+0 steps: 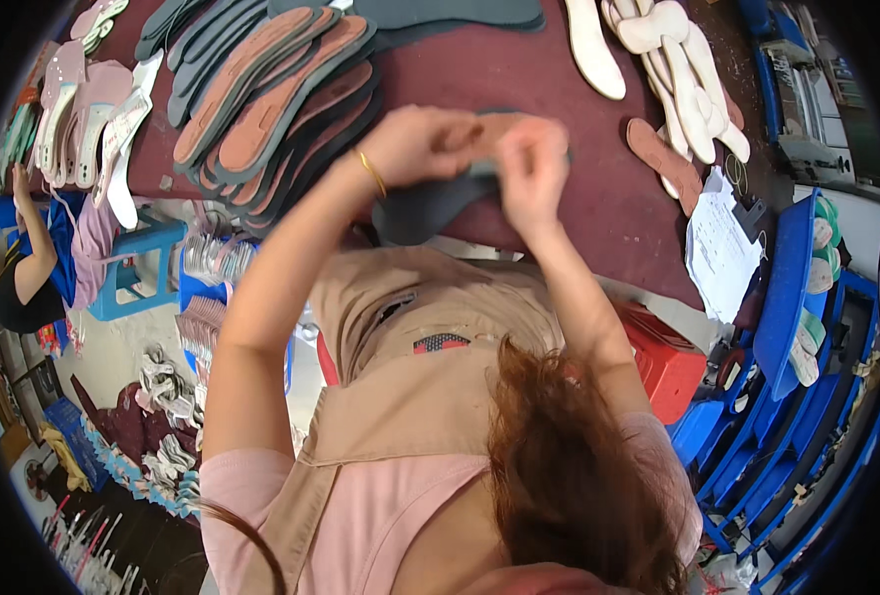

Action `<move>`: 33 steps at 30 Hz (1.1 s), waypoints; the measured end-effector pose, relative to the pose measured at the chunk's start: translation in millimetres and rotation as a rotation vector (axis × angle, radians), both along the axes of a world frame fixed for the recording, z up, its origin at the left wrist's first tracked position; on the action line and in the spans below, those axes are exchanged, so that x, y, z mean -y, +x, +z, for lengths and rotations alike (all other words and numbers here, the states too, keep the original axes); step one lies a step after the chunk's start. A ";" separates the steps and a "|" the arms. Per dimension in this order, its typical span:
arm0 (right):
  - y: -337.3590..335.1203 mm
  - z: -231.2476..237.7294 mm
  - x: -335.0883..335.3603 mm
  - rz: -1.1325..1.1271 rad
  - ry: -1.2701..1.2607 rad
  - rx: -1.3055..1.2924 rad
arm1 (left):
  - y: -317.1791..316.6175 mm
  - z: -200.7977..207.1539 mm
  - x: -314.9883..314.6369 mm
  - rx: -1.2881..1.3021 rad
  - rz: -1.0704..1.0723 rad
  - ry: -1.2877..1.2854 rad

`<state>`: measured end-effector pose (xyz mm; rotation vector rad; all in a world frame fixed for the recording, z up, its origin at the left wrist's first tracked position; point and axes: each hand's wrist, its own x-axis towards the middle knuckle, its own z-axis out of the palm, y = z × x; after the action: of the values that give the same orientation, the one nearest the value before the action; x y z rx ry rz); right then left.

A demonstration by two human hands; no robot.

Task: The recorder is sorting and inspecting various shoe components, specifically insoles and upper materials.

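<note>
Over the near edge of the table, a dark grey insole (pixel 415 212) lies below my hands. A reddish-brown insole piece (pixel 492 137) shows between them. My left hand (pixel 426 145), with a gold bangle at the wrist, has its fingers curled on the brown piece's left end. Close by on the right, my right hand (pixel 535 177) is closed in a pinch, its fingertips somewhat blurred against the brown piece. Whatever those fingertips hold is hidden. To the left of my hands lies a fanned stack of grey insoles topped with brown pieces (pixel 291 104).
A dark red cloth (pixel 618 208) covers the table. White insoles (pixel 693 79), a brown insole piece (pixel 663 159) and papers (pixel 722 243) lie to the right. Blue racks (pixel 792 297) and a red stool (pixel 663 362) stand lower right. Another person's arm (pixel 35 248) shows at far left.
</note>
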<state>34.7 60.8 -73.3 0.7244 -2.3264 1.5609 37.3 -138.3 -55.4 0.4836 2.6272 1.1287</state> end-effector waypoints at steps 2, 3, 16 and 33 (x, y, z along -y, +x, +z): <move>29.4 -2.7 7.6 0.456 0.249 -0.253 | -26.5 -2.4 21.9 0.426 0.022 0.452; 36.3 -6.4 10.7 0.451 0.253 -0.263 | -35.8 0.6 31.2 0.430 0.056 0.493; -167.8 -31.9 -126.5 -0.379 0.788 -0.141 | 42.9 34.7 31.5 -0.663 0.112 -0.351; -2.9 7.1 -93.9 -0.091 -0.631 0.694 | 92.2 -9.4 9.0 -0.483 0.269 0.357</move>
<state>31.8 154.7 -66.1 -0.0986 -1.9587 2.5996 129.5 -147.3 -64.8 0.5367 2.9679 1.7794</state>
